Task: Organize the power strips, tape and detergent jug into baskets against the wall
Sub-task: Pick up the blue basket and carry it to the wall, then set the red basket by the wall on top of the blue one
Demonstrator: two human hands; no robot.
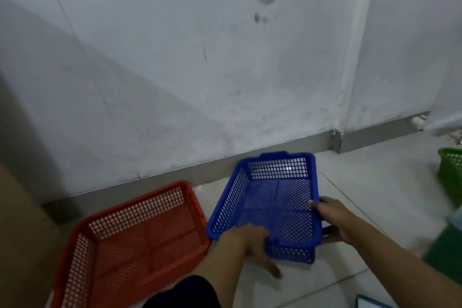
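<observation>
An empty blue mesh basket [270, 197] sits on the tiled floor near the wall's skirting, turned at a slant. My right hand [332, 220] grips its right rim, thumb over the edge. My left hand [252, 245] rests against its near rim with the fingers spread downward, holding the near edge. To the left lies an empty red mesh basket [135, 240], almost touching the blue one. No power strips, tape or detergent jug are in view.
A green basket [450, 167] stands at the right edge, with a blurred green object [447, 252] below it. A brown cardboard surface [20, 245] fills the left edge. The white wall [200, 70] and grey skirting run behind the baskets.
</observation>
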